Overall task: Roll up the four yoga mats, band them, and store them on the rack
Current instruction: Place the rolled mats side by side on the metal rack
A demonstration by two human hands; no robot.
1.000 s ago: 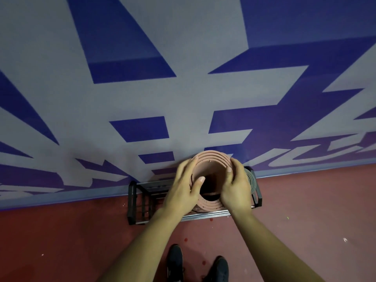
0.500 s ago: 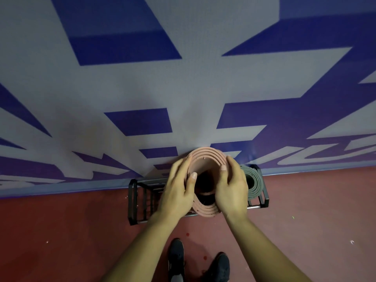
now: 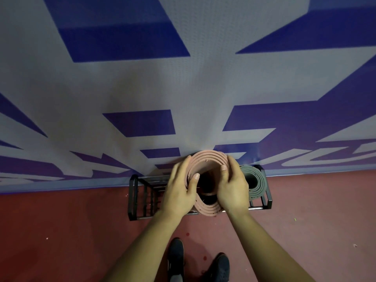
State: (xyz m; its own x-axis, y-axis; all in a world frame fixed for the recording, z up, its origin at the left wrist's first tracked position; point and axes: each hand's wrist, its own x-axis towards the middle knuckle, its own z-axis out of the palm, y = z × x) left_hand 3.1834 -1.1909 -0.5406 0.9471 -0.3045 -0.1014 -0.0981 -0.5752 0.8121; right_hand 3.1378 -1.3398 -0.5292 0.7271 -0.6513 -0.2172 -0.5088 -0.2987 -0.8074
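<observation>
A rolled pink yoga mat [image 3: 207, 161] stands on end over the black metal rack [image 3: 133, 198], its loose spiral top facing me. My left hand [image 3: 180, 190] grips its left side with the thumb hooked inside the roll. My right hand [image 3: 232, 186] grips its right side, thumb also inside. A rolled grey-green yoga mat [image 3: 255, 180] stands upright in the rack's right end, just right of my right hand. The pink mat's lower part is hidden, and no band shows on it.
The rack stands on a red floor [image 3: 61, 231] against a grey wall banner with blue shapes [image 3: 142, 123]. The rack's left compartments [image 3: 148, 194] show only bars. My two dark shoes [image 3: 177, 255] are on the floor just in front.
The view has shifted so the rack and mats sit slightly higher and the grey-green mat shows more fully. Both hands keep their hold on the pink mat, squeezing its top narrower.
</observation>
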